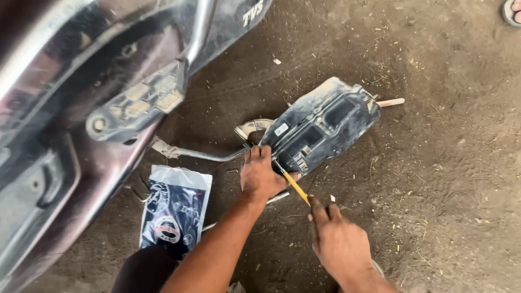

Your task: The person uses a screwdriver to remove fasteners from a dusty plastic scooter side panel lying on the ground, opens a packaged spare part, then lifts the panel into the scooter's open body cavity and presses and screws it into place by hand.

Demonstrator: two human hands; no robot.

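One black plastic cover panel (pixel 325 122), dusty, lying flat on the dirt ground (pixel 445 179) near the middle of the view, with a small pale rectangular label near its left end. One yellow-handled screwdriver (pixel 293 184), slanting from the panel's lower left edge down toward the right hand. Left hand (pixel 260 173) pressed on the panel's near corner, fingers spread flat against it, thumb beside the screwdriver shaft. Right hand (pixel 339 241) closed loosely around the screwdriver's handle end, forefinger stretched along it; grip partly hidden, handle end itself out of sight. One bent metal rod (pixel 195 153) running from under the scooter body (pixel 81 108) to the panel's left end. One curved grey metal piece (pixel 252 126) just beside that end. One flat plastic packet (pixel 175 209), white at the top, dark blue below with round red-and-white emblems, lying near the left forearm. One pale stick (pixel 391 101) poking out at the panel's far right end. One sandalled foot (pixel 511 11) at the top right corner.
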